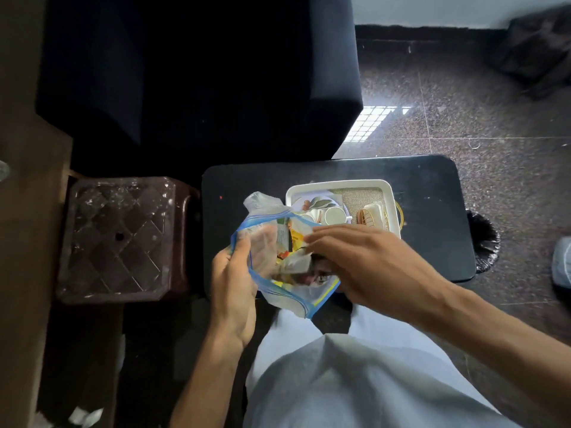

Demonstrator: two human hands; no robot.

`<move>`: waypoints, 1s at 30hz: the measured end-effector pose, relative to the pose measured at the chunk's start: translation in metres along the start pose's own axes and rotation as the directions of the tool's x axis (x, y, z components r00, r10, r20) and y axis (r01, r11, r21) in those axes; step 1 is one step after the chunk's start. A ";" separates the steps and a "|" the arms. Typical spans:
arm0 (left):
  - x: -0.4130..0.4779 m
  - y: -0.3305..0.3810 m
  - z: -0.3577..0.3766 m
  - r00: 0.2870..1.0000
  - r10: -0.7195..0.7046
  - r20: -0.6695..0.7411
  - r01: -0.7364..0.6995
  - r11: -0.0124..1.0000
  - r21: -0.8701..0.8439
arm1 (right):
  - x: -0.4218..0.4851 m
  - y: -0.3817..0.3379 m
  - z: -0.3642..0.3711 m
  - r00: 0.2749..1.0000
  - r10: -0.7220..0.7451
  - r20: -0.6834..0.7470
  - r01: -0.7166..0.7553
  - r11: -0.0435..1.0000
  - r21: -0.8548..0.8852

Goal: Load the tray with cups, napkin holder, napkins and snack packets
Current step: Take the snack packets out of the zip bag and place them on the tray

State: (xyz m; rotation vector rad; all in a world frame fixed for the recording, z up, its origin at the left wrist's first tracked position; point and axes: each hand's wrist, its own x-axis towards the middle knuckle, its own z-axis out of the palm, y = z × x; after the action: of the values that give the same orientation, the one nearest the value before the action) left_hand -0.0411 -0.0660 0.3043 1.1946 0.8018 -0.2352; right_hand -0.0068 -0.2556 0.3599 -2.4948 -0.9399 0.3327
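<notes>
A clear zip bag with a blue seal hangs open over the near edge of the black table. Snack packets show inside it, yellow, green and white. My left hand grips the bag's left rim. My right hand reaches into the mouth from the right, fingers over the packets; whether it grips one is hidden. Behind the bag stands a white tray with a woven liner. In it are white cups, a leaf-printed packet and a gold napkin holder with napkins.
A dark sofa stands behind the table. A brown plastic stool sits to the left, beside a wooden surface. A black bin bag is at the table's right end, on a speckled floor. My pale trousers fill the bottom.
</notes>
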 end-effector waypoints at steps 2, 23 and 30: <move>-0.001 0.001 -0.002 1.000 -0.009 -0.022 0.008 0.999 -0.031 | -0.014 0.002 -0.008 0.977 0.187 -0.100 -0.168 0.970 0.175; -0.033 -0.059 0.123 0.994 -0.017 -0.110 0.015 1.000 -0.015 | -0.144 0.174 -0.007 0.384 0.875 0.294 -0.107 -0.274 0.956; -0.051 -0.099 0.180 0.974 -0.005 -0.228 -0.015 0.996 -0.085 | -0.183 0.360 0.049 0.124 0.964 0.236 -0.201 -0.209 0.957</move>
State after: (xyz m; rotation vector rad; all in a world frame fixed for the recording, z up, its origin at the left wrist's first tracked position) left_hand -0.0556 -0.2765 0.2901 1.1544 0.9986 -0.0580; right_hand 0.0426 -0.6021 0.1530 -1.3188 1.0721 0.1206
